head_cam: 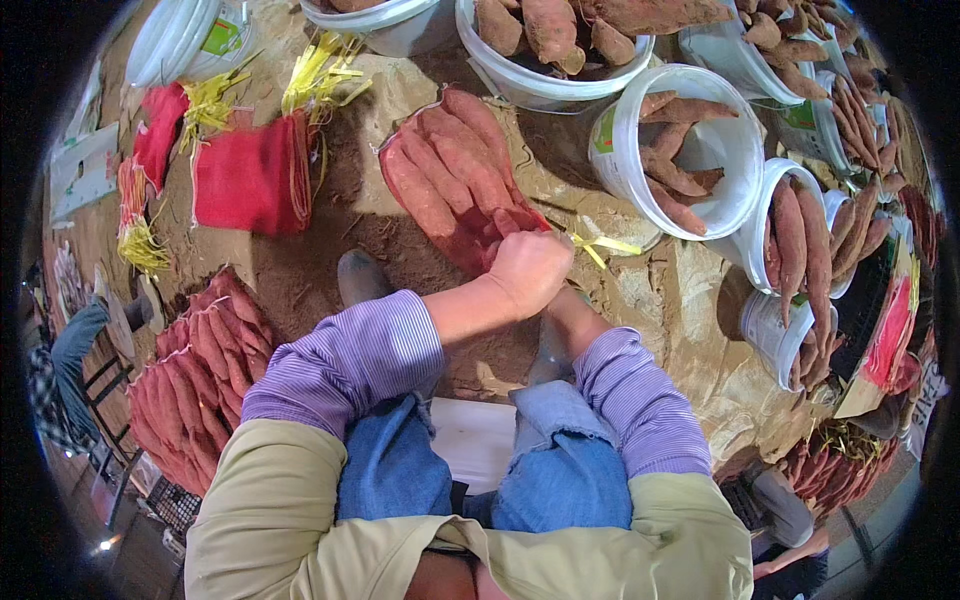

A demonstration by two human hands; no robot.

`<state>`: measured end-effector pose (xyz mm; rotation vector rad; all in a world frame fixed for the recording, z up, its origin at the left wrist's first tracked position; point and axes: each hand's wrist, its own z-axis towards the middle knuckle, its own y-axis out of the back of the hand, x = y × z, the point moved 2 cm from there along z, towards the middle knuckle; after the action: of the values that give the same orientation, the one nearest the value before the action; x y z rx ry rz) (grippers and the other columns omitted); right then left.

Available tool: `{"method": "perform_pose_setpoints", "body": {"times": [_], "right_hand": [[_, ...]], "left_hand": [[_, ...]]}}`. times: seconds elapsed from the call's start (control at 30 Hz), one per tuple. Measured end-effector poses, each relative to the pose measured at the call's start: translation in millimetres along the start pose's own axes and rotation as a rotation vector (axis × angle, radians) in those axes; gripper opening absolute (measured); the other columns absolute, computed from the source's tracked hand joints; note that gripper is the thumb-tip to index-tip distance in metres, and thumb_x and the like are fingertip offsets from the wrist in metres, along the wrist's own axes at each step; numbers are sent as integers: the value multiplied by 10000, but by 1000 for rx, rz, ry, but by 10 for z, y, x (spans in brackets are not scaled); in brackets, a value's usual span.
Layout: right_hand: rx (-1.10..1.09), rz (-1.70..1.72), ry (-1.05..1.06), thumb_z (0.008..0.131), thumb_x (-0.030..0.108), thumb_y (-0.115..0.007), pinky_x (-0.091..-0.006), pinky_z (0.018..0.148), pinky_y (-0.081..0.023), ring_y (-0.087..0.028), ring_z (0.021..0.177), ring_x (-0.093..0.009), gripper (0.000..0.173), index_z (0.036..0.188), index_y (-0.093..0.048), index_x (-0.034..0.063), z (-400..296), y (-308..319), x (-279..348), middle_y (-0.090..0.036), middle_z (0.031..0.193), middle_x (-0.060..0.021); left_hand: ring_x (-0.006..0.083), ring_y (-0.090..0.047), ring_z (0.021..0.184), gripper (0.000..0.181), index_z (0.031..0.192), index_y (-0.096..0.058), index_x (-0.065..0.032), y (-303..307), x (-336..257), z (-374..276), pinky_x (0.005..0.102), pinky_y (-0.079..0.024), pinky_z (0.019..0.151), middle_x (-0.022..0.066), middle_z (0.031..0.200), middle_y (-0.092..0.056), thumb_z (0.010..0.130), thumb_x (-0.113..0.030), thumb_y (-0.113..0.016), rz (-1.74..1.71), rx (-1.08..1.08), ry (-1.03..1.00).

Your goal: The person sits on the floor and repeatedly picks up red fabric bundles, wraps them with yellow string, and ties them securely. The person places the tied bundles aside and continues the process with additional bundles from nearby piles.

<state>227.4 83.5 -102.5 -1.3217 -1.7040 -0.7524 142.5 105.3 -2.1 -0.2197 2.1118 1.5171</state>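
Observation:
A red mesh bag filled with several long sweet potatoes lies on the soil in front of me. My left hand is closed in a fist around the gathered end of this bag, close to my knees. Crossing behind it, my right hand is mostly hidden, with chiefly the wrist showing; its fingers and grip cannot be made out. A yellow tie sticks out just to the right of the fist.
White buckets of sweet potatoes curve around the front and right. Folded red mesh bags with yellow ties lie front left. Filled bags stand at my left. A white plastic surface shows between my legs. Other people are at the edges.

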Motion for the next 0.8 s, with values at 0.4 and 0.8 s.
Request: {"method": "perform_pose_setpoints", "body": {"times": [0.4,0.8], "right_hand": [[-5,-201,109,801,106,-649,-396,733,-515,-638,852,-288,190,964,-607,16,123,-32,85,-652,924,-170],[-482,-802,729,799,62,-643,-357,615,-497,-620,661,-322,164,959,-610,42,-312,834,1954,-645,822,-131]], "left_hand": [[324,-657,625,146,802,-601,-25,31,68,83,417,-527,546,172,690,-634,780,-166,-572,-11,-86,23],[367,-628,677,241,716,-582,-18,214,311,86,459,-502,602,195,696,-612,863,-208,-566,-162,-175,187]]}}
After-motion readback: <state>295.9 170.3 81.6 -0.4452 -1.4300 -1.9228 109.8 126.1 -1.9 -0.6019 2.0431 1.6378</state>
